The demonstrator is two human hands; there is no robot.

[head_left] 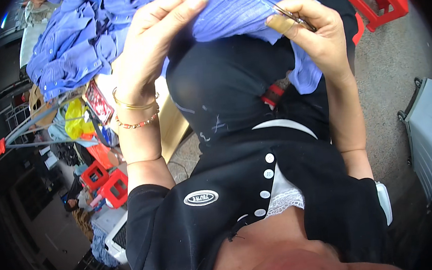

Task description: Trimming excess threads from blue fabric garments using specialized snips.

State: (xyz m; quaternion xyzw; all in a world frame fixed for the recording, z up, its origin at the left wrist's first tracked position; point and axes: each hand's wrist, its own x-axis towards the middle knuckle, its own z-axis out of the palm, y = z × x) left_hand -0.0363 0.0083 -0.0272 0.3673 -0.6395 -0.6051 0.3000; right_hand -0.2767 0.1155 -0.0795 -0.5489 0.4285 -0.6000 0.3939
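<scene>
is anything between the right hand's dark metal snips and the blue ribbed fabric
Nothing visible stands between them. The dark metal snips in the right hand point at the blue ribbed fabric, overlapping it in this view; whether they touch is unclear. The left hand sits clear, leftward.

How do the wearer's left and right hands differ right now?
Tool: the right hand holds a small metal tool, while the left hand holds no tool.
Thumb: the right hand's has a tan wrap; the left hand's is bare.
Wrist: the left hand's wears bracelets; the right hand's shows none.
Shared: both are at the blue fabric.
</scene>
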